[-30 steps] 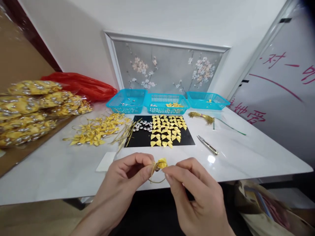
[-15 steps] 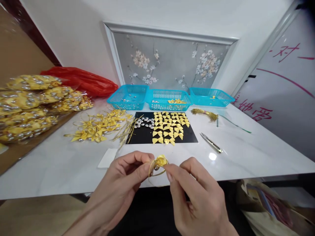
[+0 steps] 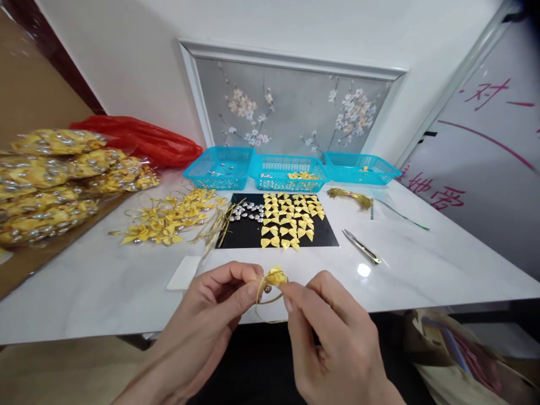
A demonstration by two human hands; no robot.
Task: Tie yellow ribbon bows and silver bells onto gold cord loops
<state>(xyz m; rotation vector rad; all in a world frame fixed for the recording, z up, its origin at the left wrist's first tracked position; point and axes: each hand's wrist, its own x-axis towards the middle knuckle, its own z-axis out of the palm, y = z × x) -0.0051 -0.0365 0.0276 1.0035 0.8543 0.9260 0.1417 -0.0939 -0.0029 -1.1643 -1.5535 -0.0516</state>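
Note:
Between my two hands, just above the table's front edge, is a yellow ribbon bow point(image 3: 277, 275) with a small silver bell or bead point(image 3: 268, 289) under it. A thin gold cord point(image 3: 270, 302) loops around them and hangs below. My left hand point(image 3: 225, 298) is closed, thumb and forefinger pinching the cord at the left of the bow. From the right, my right hand point(image 3: 333, 332) pinches the cord by the bow's edge. The exact hold of the right fingertips is partly hidden. Beyond them, a black mat point(image 3: 244, 237) carries rows of yellow bows point(image 3: 289, 219) and several silver beads point(image 3: 247, 212).
Left of the mat lie gold cords point(image 3: 213, 225) and a heap of finished bows point(image 3: 169, 216). Filled plastic bags point(image 3: 54, 174) stand far left. Blue baskets point(image 3: 223, 169) line the back. Thread snips point(image 3: 361, 246) and a cord bundle point(image 3: 350, 197) lie right; a white paper point(image 3: 183, 273) lies left.
My right hand has shifted slightly left and down. The cord loop below the bow hangs a little lower and wider. Both hands keep their pinch.

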